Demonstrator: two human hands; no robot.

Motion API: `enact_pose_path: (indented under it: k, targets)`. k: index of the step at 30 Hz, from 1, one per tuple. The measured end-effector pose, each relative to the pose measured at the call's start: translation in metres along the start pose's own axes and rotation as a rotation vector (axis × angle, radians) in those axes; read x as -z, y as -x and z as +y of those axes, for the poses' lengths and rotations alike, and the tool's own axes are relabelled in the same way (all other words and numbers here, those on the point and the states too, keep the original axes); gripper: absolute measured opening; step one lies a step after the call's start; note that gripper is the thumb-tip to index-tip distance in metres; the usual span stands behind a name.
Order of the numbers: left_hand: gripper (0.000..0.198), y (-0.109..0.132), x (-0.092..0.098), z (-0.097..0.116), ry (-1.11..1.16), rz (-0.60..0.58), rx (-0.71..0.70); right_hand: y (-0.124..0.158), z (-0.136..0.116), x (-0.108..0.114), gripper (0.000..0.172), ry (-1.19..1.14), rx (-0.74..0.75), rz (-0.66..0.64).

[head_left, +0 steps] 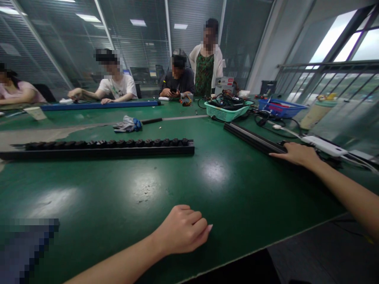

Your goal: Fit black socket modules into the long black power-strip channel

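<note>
At the right side of the table, my right hand [300, 154] is closed over the near end of a long black rail [254, 139], thumb on the side towards me and the other fingers across the top. The rail lies slanted on the green tabletop. My left hand [185, 230] rests near the table's front edge, its fingers curled into a loose fist with nothing seen in it. Beyond it, to the left, lies another long black rail [118, 152] with a row of small dark round parts along its top.
A green basket [226, 112] heaped with cables, a blue basket [281, 108] and a white power strip [324, 145] line the right side. Gloves [128, 124], a long blue bar [100, 105] and a paper cup [36, 113] lie farther back. Several people are across the table.
</note>
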State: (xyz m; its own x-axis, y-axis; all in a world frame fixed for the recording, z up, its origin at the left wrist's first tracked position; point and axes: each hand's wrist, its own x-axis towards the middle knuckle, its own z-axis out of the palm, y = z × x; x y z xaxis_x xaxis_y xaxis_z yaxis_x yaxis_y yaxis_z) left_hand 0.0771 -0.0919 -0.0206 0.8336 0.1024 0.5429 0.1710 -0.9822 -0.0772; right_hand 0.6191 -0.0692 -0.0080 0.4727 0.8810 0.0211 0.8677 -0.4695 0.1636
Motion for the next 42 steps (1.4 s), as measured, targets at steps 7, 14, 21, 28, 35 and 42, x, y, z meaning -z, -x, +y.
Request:
enact_pose_path:
  k: [7, 14, 21, 28, 35, 42]
  targets:
    - [0.029, -0.001, 0.001, -0.001, 0.016, 0.011, -0.005, -0.009, 0.013, -0.001, 0.095, 0.004, -0.005, 0.029]
    - [0.028, -0.001, 0.001, -0.001, 0.019, 0.003, 0.002, -0.014, 0.018, 0.001, 0.083, 0.049, 0.018, 0.058]
    - [0.029, -0.002, 0.000, 0.000, 0.004, 0.001, 0.013, -0.020, 0.009, 0.004, 0.062, 0.206, 0.107, 0.194]
    - [0.032, -0.002, -0.001, 0.002, -0.036, 0.007, 0.011, -0.017, -0.120, 0.010, 0.063, -0.188, 0.582, 0.238]
    - [0.035, 0.002, -0.001, 0.004, -0.083, -0.014, -0.031, 0.003, -0.271, 0.029, 0.045, -0.699, 0.747, 0.043]
    - [0.035, 0.003, -0.004, 0.003, -0.089, 0.018, -0.021, -0.004, -0.344, 0.041, 0.038, -0.818, 0.791, 0.036]
